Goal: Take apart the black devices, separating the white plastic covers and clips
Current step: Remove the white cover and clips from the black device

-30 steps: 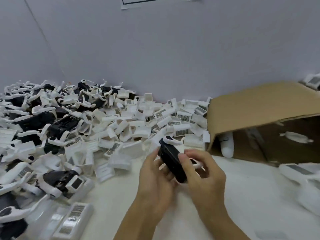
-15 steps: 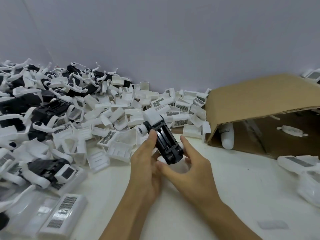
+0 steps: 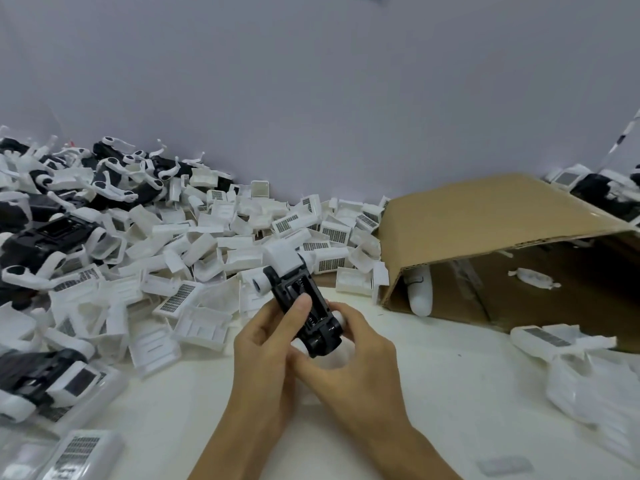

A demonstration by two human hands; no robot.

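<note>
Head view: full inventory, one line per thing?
black device: one, black with a white cover on its far end, held above the table at centre
white covers and clips: too many to count, white, heaped left and centre against the wall
other black devices: several, black and white, far left of the heap
cardboard box: one, brown, on its side at right
table: one, white
hands: left hand and right hand, both gripping the black device
</note>
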